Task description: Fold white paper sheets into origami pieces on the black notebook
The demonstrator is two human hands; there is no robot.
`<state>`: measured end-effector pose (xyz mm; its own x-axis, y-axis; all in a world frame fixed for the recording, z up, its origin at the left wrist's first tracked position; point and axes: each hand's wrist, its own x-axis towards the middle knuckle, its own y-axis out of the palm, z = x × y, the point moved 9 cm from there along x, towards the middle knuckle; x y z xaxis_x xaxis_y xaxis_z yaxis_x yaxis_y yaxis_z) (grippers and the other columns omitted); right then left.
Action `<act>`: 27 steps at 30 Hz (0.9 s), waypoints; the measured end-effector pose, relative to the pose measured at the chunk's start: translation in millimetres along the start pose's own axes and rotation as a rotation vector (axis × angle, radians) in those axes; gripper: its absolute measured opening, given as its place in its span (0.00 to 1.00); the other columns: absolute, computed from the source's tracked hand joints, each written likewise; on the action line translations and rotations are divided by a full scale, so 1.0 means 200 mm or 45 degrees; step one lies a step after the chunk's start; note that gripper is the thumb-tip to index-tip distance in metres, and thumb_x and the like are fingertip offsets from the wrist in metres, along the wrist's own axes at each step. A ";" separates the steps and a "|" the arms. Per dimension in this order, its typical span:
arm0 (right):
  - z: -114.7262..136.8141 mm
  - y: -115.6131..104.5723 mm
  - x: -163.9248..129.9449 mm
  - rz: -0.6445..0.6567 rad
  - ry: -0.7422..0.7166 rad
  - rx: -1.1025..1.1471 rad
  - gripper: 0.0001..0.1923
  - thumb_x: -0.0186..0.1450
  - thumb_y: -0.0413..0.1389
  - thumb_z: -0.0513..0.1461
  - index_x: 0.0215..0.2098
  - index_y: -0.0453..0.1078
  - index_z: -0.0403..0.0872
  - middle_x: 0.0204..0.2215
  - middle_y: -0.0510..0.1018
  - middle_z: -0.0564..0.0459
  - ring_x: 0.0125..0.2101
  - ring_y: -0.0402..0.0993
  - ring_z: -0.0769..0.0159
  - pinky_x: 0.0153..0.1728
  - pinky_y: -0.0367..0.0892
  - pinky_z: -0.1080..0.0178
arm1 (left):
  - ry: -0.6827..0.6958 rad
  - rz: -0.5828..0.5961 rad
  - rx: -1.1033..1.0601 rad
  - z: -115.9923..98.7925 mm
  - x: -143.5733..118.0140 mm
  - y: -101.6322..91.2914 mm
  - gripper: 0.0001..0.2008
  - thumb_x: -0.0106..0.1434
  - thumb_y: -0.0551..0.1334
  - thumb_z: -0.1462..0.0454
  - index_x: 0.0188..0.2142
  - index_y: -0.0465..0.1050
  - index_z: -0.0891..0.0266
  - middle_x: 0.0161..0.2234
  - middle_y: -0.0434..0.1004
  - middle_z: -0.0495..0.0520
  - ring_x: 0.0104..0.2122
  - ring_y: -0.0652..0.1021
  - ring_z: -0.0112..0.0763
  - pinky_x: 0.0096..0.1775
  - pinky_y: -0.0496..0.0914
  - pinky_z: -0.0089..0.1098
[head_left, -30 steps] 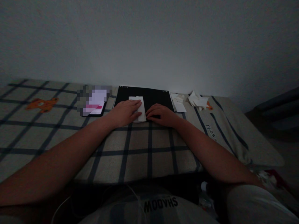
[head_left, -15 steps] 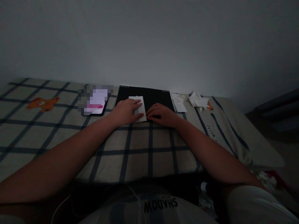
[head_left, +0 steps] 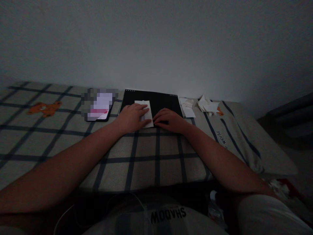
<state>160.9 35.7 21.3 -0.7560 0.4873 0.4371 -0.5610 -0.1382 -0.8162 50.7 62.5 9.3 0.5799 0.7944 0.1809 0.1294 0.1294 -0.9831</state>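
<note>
Head view: left hand point(head_left: 130, 117) lies flat, pressing a folded white paper point(head_left: 147, 112) onto a black board point(head_left: 161, 99) on the checked bed point(head_left: 146, 156). Right hand point(head_left: 168, 120) rests beside it, fingers curled loosely, grasping nothing. Judged: one fold made, creasing under way. Finished paper pieces point(head_left: 207, 105) lie well apart, right.

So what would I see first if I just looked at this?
Probably the two hands in the middle: the left hand lies flat on a white folded paper, and the right hand rests beside it on a black mat. Next, the glowing phone to the left on the checked blanket, and a heap of paper scraps to the right.
</note>
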 end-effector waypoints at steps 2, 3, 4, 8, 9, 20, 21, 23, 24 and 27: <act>0.00 0.00 0.00 -0.009 -0.004 0.010 0.07 0.65 0.57 0.37 0.37 0.77 0.48 0.39 0.81 0.51 0.43 0.74 0.64 0.49 0.67 0.55 | 0.001 0.015 0.031 0.00 0.00 0.00 0.29 0.66 0.51 0.47 0.60 0.65 0.59 0.62 0.65 0.56 0.59 0.66 0.46 0.56 0.61 0.44; 0.00 0.00 0.00 -0.014 -0.004 0.014 0.07 0.65 0.57 0.37 0.37 0.78 0.48 0.39 0.81 0.51 0.43 0.74 0.64 0.49 0.67 0.56 | 0.003 0.021 0.042 -0.01 0.00 0.00 0.29 0.66 0.51 0.47 0.60 0.65 0.60 0.62 0.64 0.56 0.59 0.65 0.46 0.55 0.61 0.44; 0.00 0.00 0.00 -0.016 -0.002 0.016 0.07 0.65 0.57 0.37 0.37 0.78 0.48 0.39 0.81 0.51 0.43 0.74 0.64 0.49 0.67 0.55 | 0.004 0.027 0.049 -0.01 0.00 0.00 0.30 0.66 0.51 0.47 0.61 0.64 0.60 0.62 0.64 0.56 0.59 0.65 0.46 0.55 0.61 0.44; 0.00 0.00 0.00 -0.009 0.016 0.018 0.07 0.65 0.57 0.37 0.37 0.78 0.48 0.39 0.81 0.51 0.43 0.74 0.64 0.50 0.66 0.55 | -0.008 0.041 0.051 0.00 -0.01 0.00 0.30 0.66 0.50 0.47 0.61 0.63 0.59 0.63 0.63 0.55 0.59 0.66 0.46 0.53 0.61 0.45; -0.01 0.00 0.00 -0.007 0.020 0.020 0.07 0.65 0.57 0.37 0.38 0.78 0.49 0.39 0.81 0.51 0.43 0.74 0.64 0.50 0.66 0.55 | -0.012 0.043 0.049 0.00 -0.01 0.00 0.30 0.66 0.51 0.47 0.61 0.63 0.59 0.63 0.63 0.55 0.58 0.66 0.47 0.53 0.61 0.45; -0.07 -0.06 0.01 -0.161 0.208 0.100 0.07 0.64 0.57 0.38 0.37 0.78 0.49 0.38 0.82 0.51 0.42 0.76 0.64 0.46 0.68 0.58 | -0.013 0.035 -0.013 -0.01 -0.02 -0.01 0.29 0.66 0.51 0.47 0.61 0.64 0.57 0.63 0.63 0.55 0.58 0.66 0.48 0.53 0.59 0.48; -0.09 -0.08 0.02 -0.194 0.254 0.078 0.07 0.65 0.57 0.38 0.37 0.77 0.48 0.39 0.82 0.51 0.42 0.76 0.64 0.45 0.69 0.58 | -0.011 0.032 -0.018 -0.01 -0.02 -0.01 0.29 0.66 0.51 0.47 0.61 0.64 0.57 0.63 0.64 0.55 0.58 0.66 0.48 0.53 0.59 0.48; -0.12 -0.10 0.05 -0.218 0.302 -0.033 0.07 0.65 0.56 0.38 0.37 0.78 0.49 0.39 0.82 0.51 0.41 0.75 0.63 0.46 0.68 0.57 | -0.006 0.020 -0.021 -0.01 -0.02 -0.01 0.28 0.65 0.52 0.47 0.60 0.64 0.57 0.62 0.64 0.55 0.58 0.66 0.48 0.53 0.59 0.48; -0.12 -0.09 0.08 -0.194 0.279 -0.096 0.07 0.65 0.57 0.38 0.37 0.78 0.49 0.39 0.82 0.51 0.43 0.75 0.62 0.48 0.66 0.55 | -0.006 0.010 -0.021 -0.01 -0.02 -0.01 0.28 0.65 0.52 0.47 0.60 0.65 0.57 0.62 0.64 0.55 0.58 0.66 0.48 0.53 0.59 0.48; -0.13 -0.02 0.13 -0.075 0.201 -0.201 0.08 0.65 0.57 0.37 0.40 0.78 0.49 0.42 0.80 0.49 0.45 0.73 0.60 0.50 0.65 0.53 | -0.006 -0.019 -0.021 0.00 -0.02 0.00 0.28 0.65 0.53 0.47 0.60 0.65 0.56 0.61 0.65 0.55 0.57 0.67 0.48 0.52 0.59 0.48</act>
<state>151.9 70.6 26.2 -0.6544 0.6212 0.4312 -0.5336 0.0247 -0.8454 49.3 59.6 9.3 0.5740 0.7952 0.1954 0.1513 0.1315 -0.9797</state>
